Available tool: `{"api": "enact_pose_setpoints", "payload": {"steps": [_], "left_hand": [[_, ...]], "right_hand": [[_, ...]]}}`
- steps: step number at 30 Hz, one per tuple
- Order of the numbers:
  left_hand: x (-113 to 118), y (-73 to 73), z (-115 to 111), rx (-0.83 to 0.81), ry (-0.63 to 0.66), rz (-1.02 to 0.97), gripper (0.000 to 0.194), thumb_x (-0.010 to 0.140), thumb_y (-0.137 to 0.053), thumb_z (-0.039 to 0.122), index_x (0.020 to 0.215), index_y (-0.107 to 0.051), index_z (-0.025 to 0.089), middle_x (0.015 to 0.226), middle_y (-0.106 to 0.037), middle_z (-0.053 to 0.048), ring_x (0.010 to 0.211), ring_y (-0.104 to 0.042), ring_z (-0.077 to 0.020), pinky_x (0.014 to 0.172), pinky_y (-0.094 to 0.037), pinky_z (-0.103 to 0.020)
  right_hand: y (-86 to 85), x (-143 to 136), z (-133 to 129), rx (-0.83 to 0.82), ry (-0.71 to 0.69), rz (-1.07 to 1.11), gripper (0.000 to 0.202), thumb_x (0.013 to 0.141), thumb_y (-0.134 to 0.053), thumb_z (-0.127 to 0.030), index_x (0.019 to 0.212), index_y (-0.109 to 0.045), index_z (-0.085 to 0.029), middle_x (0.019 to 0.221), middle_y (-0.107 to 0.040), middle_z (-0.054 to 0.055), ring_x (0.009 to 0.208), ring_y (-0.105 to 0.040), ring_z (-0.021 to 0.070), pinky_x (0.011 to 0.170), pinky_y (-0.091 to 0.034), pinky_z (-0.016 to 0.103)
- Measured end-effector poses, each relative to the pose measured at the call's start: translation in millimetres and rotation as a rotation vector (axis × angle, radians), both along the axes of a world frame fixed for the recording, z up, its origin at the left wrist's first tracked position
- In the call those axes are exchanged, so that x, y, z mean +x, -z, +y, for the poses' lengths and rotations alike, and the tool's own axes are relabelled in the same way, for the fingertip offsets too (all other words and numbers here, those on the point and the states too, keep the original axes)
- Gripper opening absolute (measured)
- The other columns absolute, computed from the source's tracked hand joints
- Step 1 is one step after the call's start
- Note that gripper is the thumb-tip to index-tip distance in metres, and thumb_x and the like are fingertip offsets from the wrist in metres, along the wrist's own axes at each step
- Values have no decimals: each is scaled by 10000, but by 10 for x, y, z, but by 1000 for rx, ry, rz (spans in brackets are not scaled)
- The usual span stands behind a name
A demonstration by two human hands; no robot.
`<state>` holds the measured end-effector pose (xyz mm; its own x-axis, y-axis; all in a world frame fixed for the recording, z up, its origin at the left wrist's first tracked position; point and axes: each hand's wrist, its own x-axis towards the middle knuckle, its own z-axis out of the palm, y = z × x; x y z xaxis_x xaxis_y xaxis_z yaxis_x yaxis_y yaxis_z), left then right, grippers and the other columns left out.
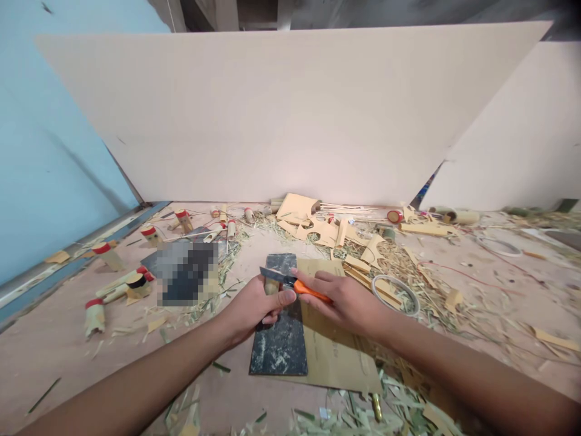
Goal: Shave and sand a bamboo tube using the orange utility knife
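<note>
My right hand point(342, 297) grips a utility knife point(313, 292) with an orange handle. Its dark blade points left and lies across the top of a short bamboo piece point(271, 286), with my index finger stretched along the knife. The bamboo is pinched in my left hand point(256, 306), whose thumb reaches close to the handle. Both hands are over a scuffed black board point(279, 354). Beneath the board's right side lies a sheet of brown cardboard point(338, 360). My fingers partly hide the bamboo's lower end.
Red-topped bamboo pieces point(109, 257) and a roll of black tape point(136, 281) stand at left. Cut yellow card point(318, 230) and a white ring point(396, 295) lie ahead and right. Bamboo shavings point(408, 393) litter the surface; a pale panel point(290, 121) stands behind.
</note>
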<state>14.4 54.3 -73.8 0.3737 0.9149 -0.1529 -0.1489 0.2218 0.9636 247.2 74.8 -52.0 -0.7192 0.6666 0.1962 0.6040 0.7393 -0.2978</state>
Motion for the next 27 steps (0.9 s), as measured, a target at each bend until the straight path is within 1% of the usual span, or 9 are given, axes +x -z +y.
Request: {"api": "enact_pose_setpoints", "payload": {"steps": [2, 5, 9, 13, 17, 20, 22, 25, 27], "left_hand": [[-7, -4, -7, 16, 6, 2, 552, 737, -894, 525, 980, -533, 186, 642, -441, 99, 513, -286, -50, 437, -227, -177], [-13, 15, -17, 46, 1, 18, 539, 743, -893, 513, 960, -513, 198, 608, -441, 110, 499, -287, -53, 442, -234, -185], [0, 63, -36, 121, -52, 87, 497, 768, -871, 510, 907, -499, 211, 567, -411, 121, 475, -303, -63, 431, -236, -197], [18, 83, -62, 125, -67, 73, 526, 739, -874, 541, 900, -484, 228, 573, -402, 124, 469, -292, -73, 420, -224, -205], [25, 70, -83, 119, -58, 69, 496, 736, -895, 465, 874, -483, 226, 582, -418, 122, 484, -299, -75, 432, -217, -207], [33, 56, -89, 92, -91, 81, 466, 709, -918, 403, 882, -529, 214, 573, -429, 127, 481, -282, -69, 456, -224, -207], [42, 47, -88, 94, -117, 95, 453, 681, -931, 378, 880, -565, 202, 597, -470, 118, 494, -295, -68, 482, -247, -206], [57, 27, -85, 107, -132, 112, 448, 648, -940, 360, 866, -587, 193, 626, -516, 103, 518, -329, -73, 503, -268, -207], [67, 8, -87, 99, -138, 123, 449, 647, -938, 365, 867, -586, 195, 596, -501, 108, 508, -319, -74, 494, -257, -210]], "right_hand": [[7, -6, -8, -16, -37, -4, 564, 1096, -392, -516, 1588, -451, -248, 913, -654, 61, 731, -651, 172, 673, -489, 259], [21, -18, -16, -31, -60, -2, 567, 1089, -402, -543, 1576, -475, -262, 850, -627, 41, 689, -627, 156, 645, -463, 246], [15, -27, -7, -8, -68, 14, 570, 1089, -389, -557, 1565, -491, -261, 826, -629, 37, 673, -613, 149, 629, -441, 241], [-21, -29, 9, 17, -99, 9, 586, 1092, -363, -564, 1556, -506, -235, 814, -633, 40, 642, -585, 145, 600, -418, 242], [-10, -30, 20, 45, -141, 12, 583, 1102, -346, -543, 1550, -512, -209, 807, -630, 35, 608, -550, 130, 576, -383, 237], [38, -34, 5, 110, -110, -10, 564, 1103, -352, -538, 1538, -529, -227, 810, -635, 31, 581, -533, 123, 546, -339, 245], [67, -36, -22, 153, -71, -39, 560, 1100, -355, -548, 1541, -523, -246, 816, -642, 27, 581, -543, 125, 541, -325, 250], [85, -39, -80, 193, -15, -104, 553, 1105, -345, -544, 1568, -479, -272, 841, -659, 25, 593, -575, 133, 538, -323, 258], [86, -42, -118, 221, 10, -161, 546, 1113, -329, -524, 1584, -449, -276, 871, -676, 33, 597, -591, 140, 531, -320, 267]]}}
